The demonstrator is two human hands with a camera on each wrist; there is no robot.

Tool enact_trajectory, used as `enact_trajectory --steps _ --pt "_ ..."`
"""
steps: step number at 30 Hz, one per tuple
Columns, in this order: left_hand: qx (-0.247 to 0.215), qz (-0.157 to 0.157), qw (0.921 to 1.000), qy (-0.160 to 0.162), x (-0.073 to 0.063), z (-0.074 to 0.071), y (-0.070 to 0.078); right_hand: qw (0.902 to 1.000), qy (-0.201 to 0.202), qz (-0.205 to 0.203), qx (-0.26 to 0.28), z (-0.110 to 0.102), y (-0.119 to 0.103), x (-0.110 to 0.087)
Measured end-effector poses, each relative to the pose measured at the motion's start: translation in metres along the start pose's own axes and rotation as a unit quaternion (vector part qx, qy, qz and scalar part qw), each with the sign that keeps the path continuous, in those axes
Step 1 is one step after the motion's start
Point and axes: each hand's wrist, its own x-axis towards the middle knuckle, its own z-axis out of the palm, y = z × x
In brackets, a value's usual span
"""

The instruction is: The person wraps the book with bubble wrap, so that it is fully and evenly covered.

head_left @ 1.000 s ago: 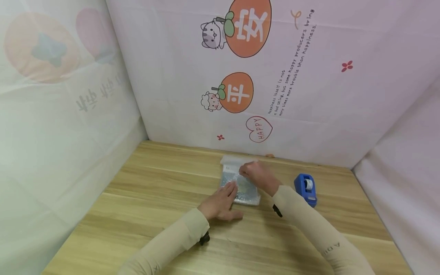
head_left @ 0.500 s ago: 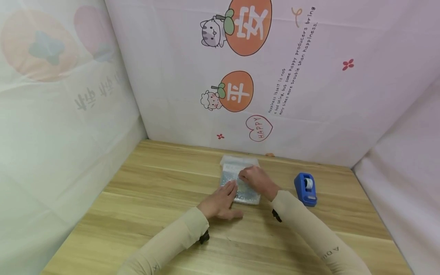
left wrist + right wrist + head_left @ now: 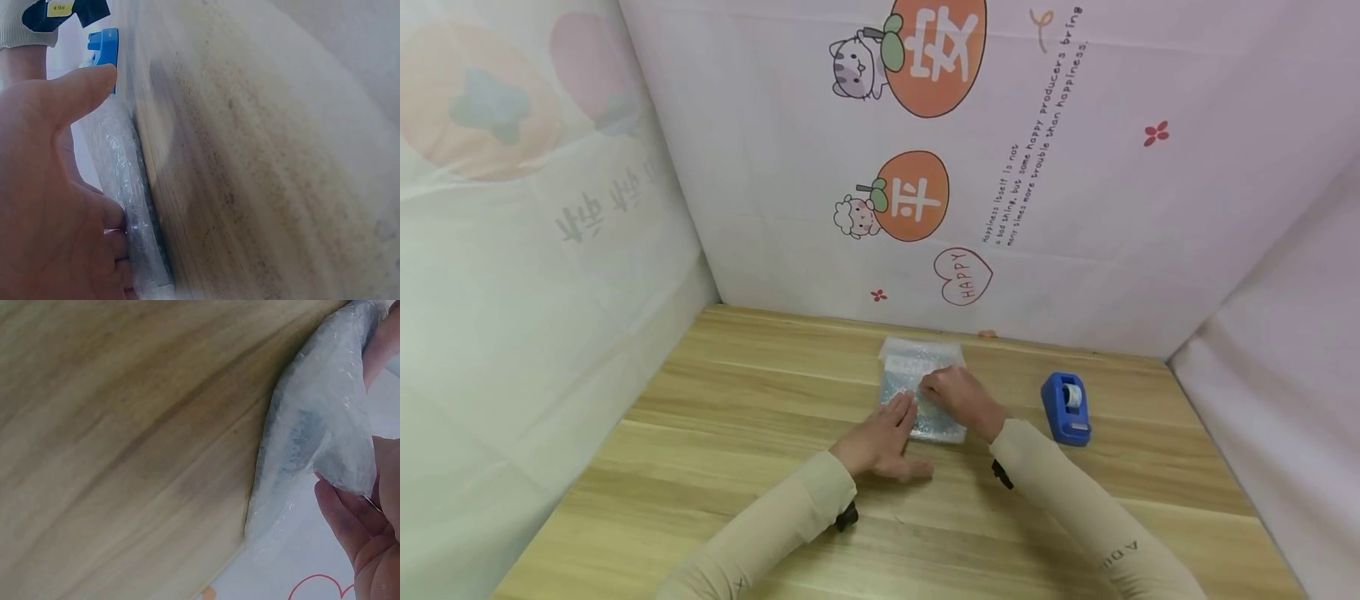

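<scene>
A flat packet in clear bubble wrap (image 3: 936, 427) lies on the wooden table; its contents look blue-grey through the plastic. My left hand (image 3: 883, 446) rests with its fingers extended on the packet's near left part, thumb out over the wood. In the left wrist view that hand's fingertips lie against the wrap (image 3: 122, 156). On the right side of the packet, my right hand (image 3: 962, 398) has its fingers curled in. The right wrist view shows it pinching a gathered part of the bubble wrap (image 3: 325, 425) between thumb and fingers (image 3: 344, 519).
A blue tape dispenser (image 3: 1063, 408) with a roll in it stands right of the packet, beyond the right forearm. White printed cloth (image 3: 820, 208) hangs behind the table's back edge, with more cloth at both sides. Both wrists carry small black devices.
My right hand has shifted slightly toward me over the packet. The left hand keeps its place on the wrap. The head view has tilted a little.
</scene>
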Motion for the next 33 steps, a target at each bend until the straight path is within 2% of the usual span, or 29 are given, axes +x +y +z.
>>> enact_trajectory --steps 2,9,15,21,28,33 --pt "-0.005 0.002 1.0 0.005 0.004 0.004 -0.003 1.0 0.0 0.0 0.001 0.001 0.0 0.0" --pt "0.019 -0.002 0.9998 0.005 -0.01 -0.01 0.009 0.9999 0.002 -0.015 -0.003 -0.002 -0.004 -0.001" --pt "0.011 0.0 0.9999 0.005 -0.011 -0.011 0.01 0.9993 -0.013 -0.027 -0.02 -0.003 -0.006 0.0" --pt "0.011 0.006 0.9999 0.009 -0.01 -0.01 0.009 0.9989 -0.033 -0.017 -0.028 -0.001 -0.007 -0.002" --pt "-0.011 0.024 0.9996 0.011 -0.011 -0.01 0.004 0.9975 -0.032 -0.031 -0.055 0.003 -0.01 -0.008" --pt "-0.034 0.039 0.9987 0.0 -0.012 -0.011 -0.001 0.9982 -0.022 -0.037 -0.042 0.005 -0.013 -0.012"
